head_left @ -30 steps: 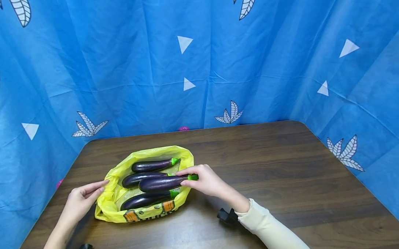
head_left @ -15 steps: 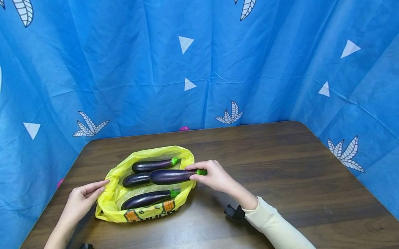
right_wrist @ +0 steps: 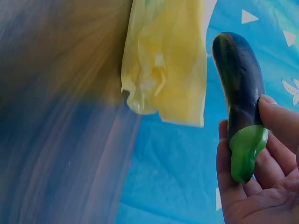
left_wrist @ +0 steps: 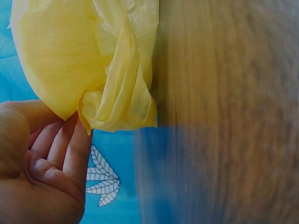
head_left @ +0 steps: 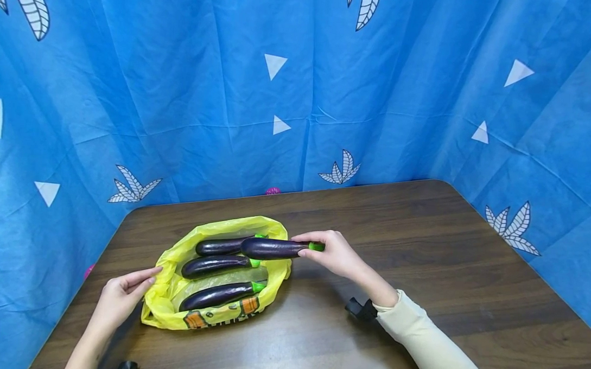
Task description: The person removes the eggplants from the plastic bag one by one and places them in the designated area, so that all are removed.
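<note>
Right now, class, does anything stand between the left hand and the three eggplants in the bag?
Yes: the left side of the yellow bag, pinched by the left hand, lies between that hand and the three eggplants inside. Nothing visible separates the right hand from the held eggplant.

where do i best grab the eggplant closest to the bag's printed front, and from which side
Probably the front eggplant is best pinched just behind its green cap, coming from above and the right. It lies lengthwise in the open yellow bag, tapering toward that right-hand end, and a gap separates it from the middle eggplant, which should leave room.
</note>
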`<state>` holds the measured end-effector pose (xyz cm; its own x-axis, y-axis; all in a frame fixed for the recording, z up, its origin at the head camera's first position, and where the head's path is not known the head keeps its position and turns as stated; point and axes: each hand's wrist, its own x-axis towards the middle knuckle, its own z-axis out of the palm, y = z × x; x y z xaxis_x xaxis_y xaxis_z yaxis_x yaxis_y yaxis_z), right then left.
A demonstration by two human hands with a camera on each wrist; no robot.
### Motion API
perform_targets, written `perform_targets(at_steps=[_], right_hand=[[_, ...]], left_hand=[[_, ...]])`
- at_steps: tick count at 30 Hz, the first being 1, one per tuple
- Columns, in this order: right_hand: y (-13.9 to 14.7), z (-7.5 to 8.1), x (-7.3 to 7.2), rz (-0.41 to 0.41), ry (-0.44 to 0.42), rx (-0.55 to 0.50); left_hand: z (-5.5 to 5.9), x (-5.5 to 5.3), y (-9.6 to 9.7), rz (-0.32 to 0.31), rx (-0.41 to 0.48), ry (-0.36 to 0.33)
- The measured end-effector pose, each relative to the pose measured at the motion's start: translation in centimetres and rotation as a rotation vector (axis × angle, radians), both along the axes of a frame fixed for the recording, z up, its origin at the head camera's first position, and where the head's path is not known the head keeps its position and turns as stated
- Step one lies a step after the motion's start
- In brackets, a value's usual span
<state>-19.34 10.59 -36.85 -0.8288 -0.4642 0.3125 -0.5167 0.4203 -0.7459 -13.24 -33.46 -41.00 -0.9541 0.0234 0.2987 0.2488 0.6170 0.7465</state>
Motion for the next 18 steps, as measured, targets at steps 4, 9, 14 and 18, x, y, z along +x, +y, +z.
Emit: perform_targets(at_steps=[4, 9, 14, 18], right_hand=[[0.9, 0.1, -0.2, -0.030, -0.001, -0.020], [2.1, 0.2, -0.3, -0.082, -0.035, -0.045], [3.4, 0.1, -0.7, -0.117, -0.038, -0.060], [4.4, -0.1, -0.9, -0.160, -0.010, -0.053]], left_hand=[[0.0, 0.0, 0.0, 0.001, 0.000, -0.004], [0.1, 0.0, 0.1, 0.002, -0.007, -0.010], [0.2, 0.0, 0.1, 0.009, -0.018, -0.024], [0.2, 0.1, 0.1, 0.004, -0.015, -0.021]])
